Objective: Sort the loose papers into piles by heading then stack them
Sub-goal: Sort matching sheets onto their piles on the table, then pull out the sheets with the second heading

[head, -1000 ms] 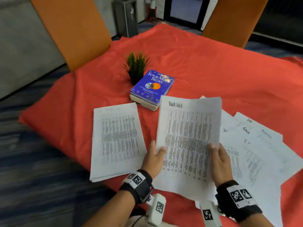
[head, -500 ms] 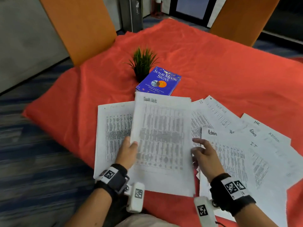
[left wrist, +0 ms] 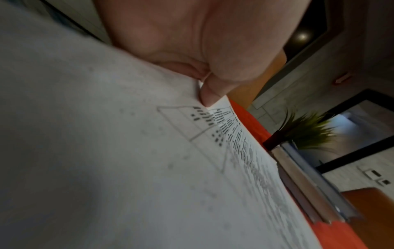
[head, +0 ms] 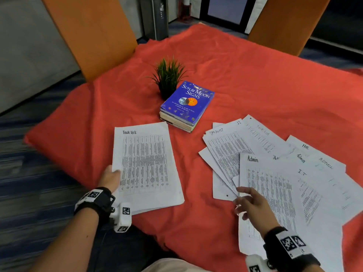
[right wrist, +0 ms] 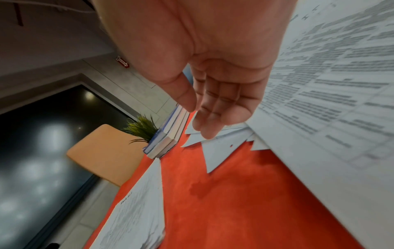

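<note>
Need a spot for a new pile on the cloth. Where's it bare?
Bare red cloth between the Task List pile and the fanned loose papers; more beyond the book and plant, toward the chairs. The right side is crowded with overlapping sheets.

"Task list" pile [head: 144, 167]: neat, flat, near table's front-left edge. Loose sheets [head: 290, 173] (Admin, IT, HR) fanned, overlapping, front-right.
</note>
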A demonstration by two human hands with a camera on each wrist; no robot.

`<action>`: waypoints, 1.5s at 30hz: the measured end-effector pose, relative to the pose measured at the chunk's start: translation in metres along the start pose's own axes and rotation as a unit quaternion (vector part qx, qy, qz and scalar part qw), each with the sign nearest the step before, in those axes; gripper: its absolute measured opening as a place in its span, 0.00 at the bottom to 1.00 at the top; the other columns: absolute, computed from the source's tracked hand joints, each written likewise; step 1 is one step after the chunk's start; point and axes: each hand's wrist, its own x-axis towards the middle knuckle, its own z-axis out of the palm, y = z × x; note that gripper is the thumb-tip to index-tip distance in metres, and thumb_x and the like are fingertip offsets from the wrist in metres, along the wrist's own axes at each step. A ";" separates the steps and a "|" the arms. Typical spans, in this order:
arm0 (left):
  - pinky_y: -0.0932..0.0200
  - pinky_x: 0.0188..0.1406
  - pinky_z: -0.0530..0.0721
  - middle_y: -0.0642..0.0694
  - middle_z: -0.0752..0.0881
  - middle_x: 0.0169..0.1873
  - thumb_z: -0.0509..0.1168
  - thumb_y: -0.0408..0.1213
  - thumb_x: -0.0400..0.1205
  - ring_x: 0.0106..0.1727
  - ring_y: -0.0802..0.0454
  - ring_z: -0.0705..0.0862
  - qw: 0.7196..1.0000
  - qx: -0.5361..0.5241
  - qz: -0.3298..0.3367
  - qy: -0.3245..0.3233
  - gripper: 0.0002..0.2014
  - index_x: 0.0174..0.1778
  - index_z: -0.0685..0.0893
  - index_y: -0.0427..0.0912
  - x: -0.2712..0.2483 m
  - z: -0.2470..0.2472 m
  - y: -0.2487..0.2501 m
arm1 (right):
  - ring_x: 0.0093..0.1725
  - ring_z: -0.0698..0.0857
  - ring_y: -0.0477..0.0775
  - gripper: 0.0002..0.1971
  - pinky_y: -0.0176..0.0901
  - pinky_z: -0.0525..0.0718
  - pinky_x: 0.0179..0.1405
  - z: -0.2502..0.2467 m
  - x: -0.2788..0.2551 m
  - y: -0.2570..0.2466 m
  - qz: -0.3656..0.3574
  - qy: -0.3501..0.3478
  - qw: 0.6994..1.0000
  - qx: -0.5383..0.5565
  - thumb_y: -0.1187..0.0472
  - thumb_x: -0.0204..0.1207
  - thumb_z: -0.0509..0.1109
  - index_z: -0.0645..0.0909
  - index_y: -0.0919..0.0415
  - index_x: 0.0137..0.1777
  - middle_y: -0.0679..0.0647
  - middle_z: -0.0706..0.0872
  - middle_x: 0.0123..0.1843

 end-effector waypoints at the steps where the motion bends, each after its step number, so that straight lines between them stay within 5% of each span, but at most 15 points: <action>1: 0.51 0.59 0.75 0.35 0.83 0.61 0.56 0.33 0.84 0.57 0.41 0.81 1.000 0.007 -0.004 0.009 0.13 0.62 0.77 0.36 0.000 0.001 0.002 | 0.33 0.87 0.57 0.13 0.44 0.76 0.28 -0.005 -0.002 0.004 -0.001 0.008 1.000 -0.007 0.72 0.78 0.64 0.81 0.56 0.56 0.62 0.90 0.38; 5: 0.44 0.59 0.78 0.32 0.81 0.62 0.64 0.40 0.83 0.59 0.36 0.80 0.994 0.058 0.020 0.089 0.18 0.65 0.74 0.37 -0.018 0.003 0.017 | 0.38 0.88 0.57 0.11 0.49 0.81 0.34 -0.031 -0.009 0.021 0.008 0.071 0.997 -0.036 0.68 0.79 0.65 0.81 0.54 0.57 0.59 0.90 0.43; 9: 0.39 0.68 0.76 0.37 0.74 0.66 0.67 0.45 0.79 0.67 0.36 0.73 0.972 0.146 0.126 0.137 0.23 0.70 0.72 0.48 -0.055 0.025 0.049 | 0.50 0.86 0.61 0.15 0.54 0.82 0.53 -0.074 -0.010 0.051 0.047 0.206 0.971 -0.114 0.61 0.78 0.70 0.79 0.57 0.64 0.61 0.86 0.53; 12: 0.48 0.53 0.85 0.46 0.83 0.52 0.65 0.41 0.81 0.50 0.45 0.84 0.982 0.062 0.176 -0.043 0.09 0.56 0.81 0.49 -0.084 0.070 0.076 | 0.61 0.82 0.70 0.26 0.58 0.79 0.62 -0.107 -0.009 0.077 0.125 0.295 0.933 -0.165 0.55 0.72 0.76 0.75 0.60 0.69 0.72 0.81 0.63; 14: 0.53 0.48 0.85 0.54 0.86 0.42 0.65 0.40 0.81 0.43 0.50 0.86 0.961 0.072 0.193 -0.186 0.03 0.46 0.84 0.51 -0.110 0.111 0.091 | 0.64 0.80 0.73 0.36 0.60 0.79 0.64 -0.125 -0.008 0.096 0.204 0.304 0.907 -0.208 0.48 0.66 0.79 0.72 0.59 0.72 0.73 0.79 0.64; 16: 0.53 0.47 0.86 0.52 0.87 0.37 0.64 0.37 0.81 0.38 0.50 0.86 0.930 0.082 0.192 -0.303 0.07 0.39 0.83 0.51 -0.133 0.154 0.098 | 0.63 0.81 0.70 0.42 0.56 0.80 0.62 -0.134 -0.010 0.109 0.249 0.269 0.901 -0.230 0.41 0.62 0.80 0.70 0.58 0.73 0.70 0.80 0.64; 20: 0.65 0.24 0.77 0.43 0.86 0.40 0.64 0.39 0.82 0.32 0.51 0.82 0.888 0.149 0.152 -0.408 0.01 0.46 0.78 0.48 -0.167 0.224 0.095 | 0.46 0.82 0.60 0.28 0.45 0.77 0.46 -0.132 -0.012 0.107 0.236 0.194 0.932 -0.193 0.49 0.66 0.81 0.73 0.58 0.61 0.57 0.82 0.49; 24: 0.52 0.37 0.87 0.45 0.84 0.38 0.66 0.44 0.77 0.36 0.47 0.83 0.888 0.166 0.155 -0.399 0.13 0.51 0.83 0.40 -0.174 0.253 0.092 | 0.32 0.84 0.57 0.10 0.54 0.89 0.41 -0.127 -0.005 0.106 0.231 0.181 0.944 -0.152 0.58 0.68 0.79 0.82 0.62 0.42 0.58 0.88 0.36; 27: 0.48 0.45 0.89 0.46 0.89 0.39 0.67 0.42 0.77 0.43 0.44 0.88 0.885 0.189 0.204 -0.373 0.09 0.45 0.85 0.41 -0.173 0.256 0.096 | 0.28 0.83 0.57 0.10 0.49 0.87 0.34 -0.119 -0.003 0.107 0.221 0.179 0.951 -0.120 0.58 0.68 0.77 0.81 0.59 0.43 0.58 0.88 0.37; 30: 0.46 0.39 0.91 0.39 0.89 0.40 0.65 0.37 0.77 0.44 0.39 0.90 0.889 0.182 0.200 -0.369 0.05 0.36 0.80 0.43 -0.171 0.252 0.098 | 0.28 0.82 0.56 0.11 0.43 0.82 0.30 -0.118 -0.004 0.109 0.218 0.164 0.958 -0.085 0.56 0.69 0.77 0.80 0.58 0.47 0.58 0.86 0.38; 32: 0.52 0.34 0.88 0.41 0.85 0.35 0.63 0.35 0.78 0.38 0.41 0.88 0.895 0.181 0.188 -0.363 0.07 0.34 0.76 0.44 -0.163 0.246 0.096 | 0.32 0.83 0.58 0.13 0.45 0.83 0.34 -0.125 -0.005 0.111 0.220 0.177 0.957 -0.070 0.55 0.70 0.77 0.80 0.58 0.49 0.58 0.86 0.41; 35: 0.58 0.33 0.77 0.44 0.79 0.31 0.62 0.33 0.79 0.32 0.49 0.78 0.911 0.169 0.174 -0.332 0.09 0.33 0.73 0.43 -0.147 0.228 0.089 | 0.51 0.87 0.62 0.22 0.46 0.82 0.51 -0.142 -0.005 0.117 0.225 0.258 0.935 -0.097 0.52 0.69 0.77 0.78 0.58 0.60 0.60 0.86 0.54; 40: 0.57 0.43 0.83 0.47 0.90 0.39 0.61 0.29 0.79 0.41 0.47 0.87 0.928 0.146 0.155 -0.306 0.08 0.40 0.84 0.44 -0.137 0.205 0.079 | 0.60 0.85 0.65 0.36 0.56 0.85 0.60 -0.159 0.004 0.118 0.256 0.286 0.920 -0.075 0.47 0.67 0.78 0.73 0.61 0.71 0.62 0.84 0.65; 43: 0.56 0.46 0.84 0.49 0.90 0.40 0.60 0.27 0.78 0.45 0.47 0.88 0.922 0.147 0.162 -0.318 0.11 0.44 0.86 0.44 -0.141 0.206 0.078 | 0.53 0.87 0.64 0.35 0.56 0.87 0.54 -0.156 0.017 0.116 0.265 0.262 0.925 -0.069 0.44 0.64 0.78 0.74 0.60 0.68 0.60 0.86 0.58; 45: 0.56 0.46 0.84 0.48 0.90 0.38 0.59 0.25 0.78 0.45 0.45 0.88 0.918 0.145 0.168 -0.329 0.12 0.44 0.86 0.44 -0.144 0.209 0.077 | 0.38 0.85 0.60 0.22 0.51 0.87 0.38 -0.153 0.020 0.108 0.263 0.256 0.929 -0.054 0.48 0.65 0.78 0.78 0.61 0.51 0.59 0.85 0.44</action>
